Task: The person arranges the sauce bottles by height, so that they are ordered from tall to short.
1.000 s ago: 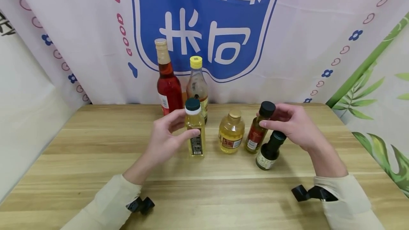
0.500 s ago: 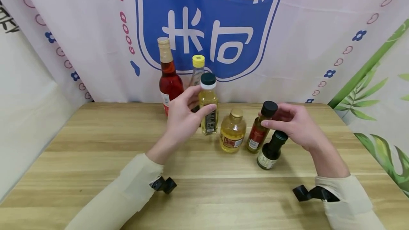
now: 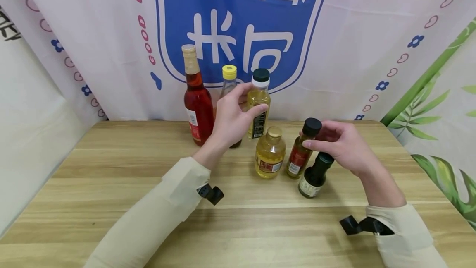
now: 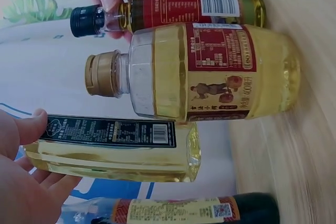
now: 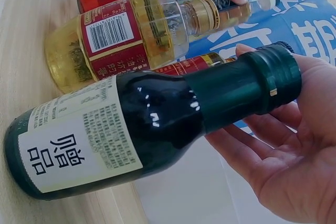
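Observation:
My left hand (image 3: 234,113) grips a square clear bottle of yellow oil (image 3: 259,125) with a dark green cap. In the left wrist view its base hangs above the tabletop, behind the round oil bottle (image 3: 269,156) with a gold cap. At the right, my right hand (image 3: 343,146) pinches the neck of a slim red-labelled oil bottle (image 3: 297,160) with a black cap, standing on the table. Just in front of that hand stands a small dark green bottle (image 3: 312,181), which hides most of the slim bottle in the right wrist view.
A tall bottle of red liquid (image 3: 198,108) stands at the back left. Beside it is a yellow-capped bottle (image 3: 229,72), partly hidden by my left hand. The wooden table (image 3: 260,235) ends at a printed cloth backdrop (image 3: 346,53).
My left hand has carried the square oil bottle rightward and toward the back, from left of the round bottle to behind it. My right hand and the other bottles have stayed put.

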Tool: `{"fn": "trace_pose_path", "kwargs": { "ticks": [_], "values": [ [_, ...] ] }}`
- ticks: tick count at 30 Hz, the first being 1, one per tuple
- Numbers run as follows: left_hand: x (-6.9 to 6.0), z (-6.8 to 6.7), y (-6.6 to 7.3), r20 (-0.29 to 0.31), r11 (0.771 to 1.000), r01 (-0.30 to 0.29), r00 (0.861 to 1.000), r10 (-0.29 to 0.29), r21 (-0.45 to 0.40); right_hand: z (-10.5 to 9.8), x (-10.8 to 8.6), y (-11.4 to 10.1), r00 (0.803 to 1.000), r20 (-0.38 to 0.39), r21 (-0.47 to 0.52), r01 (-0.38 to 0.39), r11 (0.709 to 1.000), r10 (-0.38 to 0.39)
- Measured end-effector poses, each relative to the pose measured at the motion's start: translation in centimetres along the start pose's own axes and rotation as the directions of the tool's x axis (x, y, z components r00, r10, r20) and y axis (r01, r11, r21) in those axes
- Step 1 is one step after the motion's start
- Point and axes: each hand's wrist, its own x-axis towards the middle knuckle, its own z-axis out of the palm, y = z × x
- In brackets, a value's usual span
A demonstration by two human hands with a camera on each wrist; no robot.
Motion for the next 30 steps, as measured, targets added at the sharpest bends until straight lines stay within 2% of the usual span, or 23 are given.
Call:
{"fn": "trace_pose_path", "kwargs": {
  "ticks": [4, 10, 16, 23, 30],
  "values": [
    [1.0, 0.8, -0.4, 0.019, 1.0, 0.029, 0.999, -0.029, -0.007, 0.0, 0.0, -0.1, 1.0, -0.001, -0.003, 0.002, 1.0, -0.002],
    [2.0, 1.9, -1.3, 0.038, 0.994, 0.111, 0.993, -0.11, -0.016, 0.1, 0.2, -0.1, 1.0, -0.002, -0.01, 0.011, 1.0, -0.012],
    [2.7, 2.9, -2.1, 0.081, 0.99, 0.142, 0.987, -0.141, -0.015, 0.1, 0.1, -0.2, 1.0, 0.001, -0.011, 0.007, 1.0, -0.007],
    [3.3, 4.1, -3.0, 0.119, 0.983, 0.186, 0.976, -0.185, 0.008, 0.0, 0.0, -0.1, 1.0, 0.002, -0.014, -0.006, 1.0, 0.006],
    [3.3, 5.1, -3.6, 0.148, 0.974, 0.225, 0.963, -0.225, 0.016, 0.0, 0.1, 0.0, 1.0, -0.004, -0.021, -0.002, 1.0, 0.002]
  ]
}}
